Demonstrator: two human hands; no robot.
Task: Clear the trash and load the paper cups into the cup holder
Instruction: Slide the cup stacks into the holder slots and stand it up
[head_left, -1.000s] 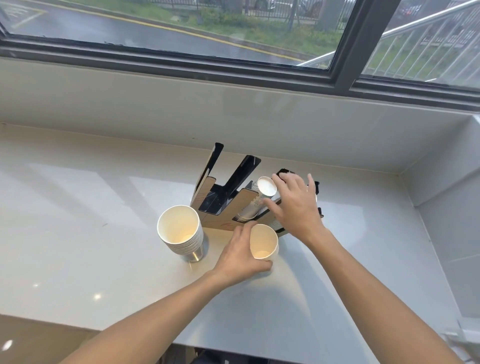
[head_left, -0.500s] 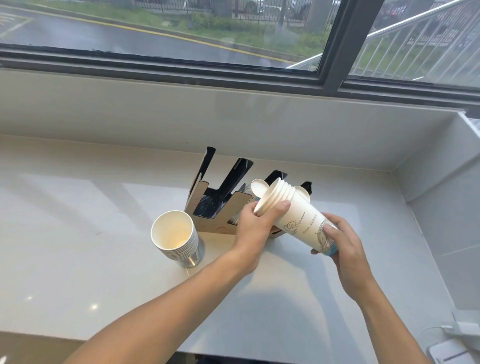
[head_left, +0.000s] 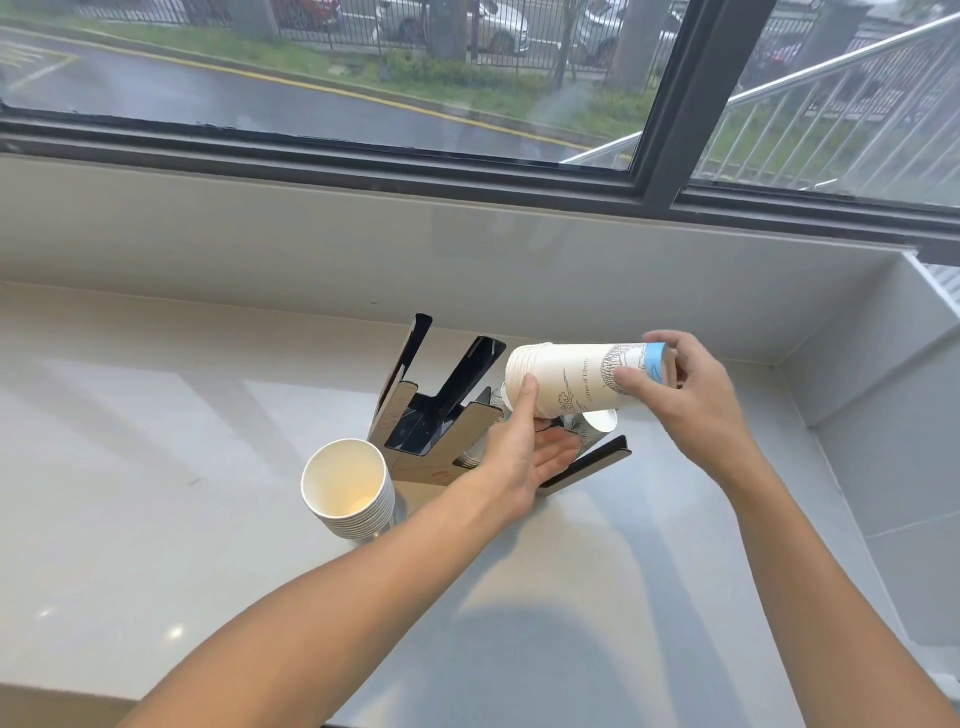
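A stack of white printed paper cups (head_left: 576, 376) is held sideways above the cup holder, rims to the left. My right hand (head_left: 685, 395) grips its blue-banded base end. My left hand (head_left: 524, 447) is under the rim end, thumb on the rims and fingers spread flat below. The black and wood cup holder (head_left: 441, 415) stands on the counter with its slanted slots facing up; a few cups (head_left: 597, 423) lie in its right slot, partly hidden by my hands. Another stack of white cups (head_left: 348, 486) stands upright to the left of the holder.
The pale counter (head_left: 156, 467) runs to a wall ledge under a window (head_left: 363, 78) at the back and a tiled side wall (head_left: 883, 467) on the right. A white object (head_left: 953, 699) shows at the lower right edge.
The cup stack has been lifted and turned level above the holder. My right hand moved up with its base end, and my left hand slid under the rims with fingers flattened.
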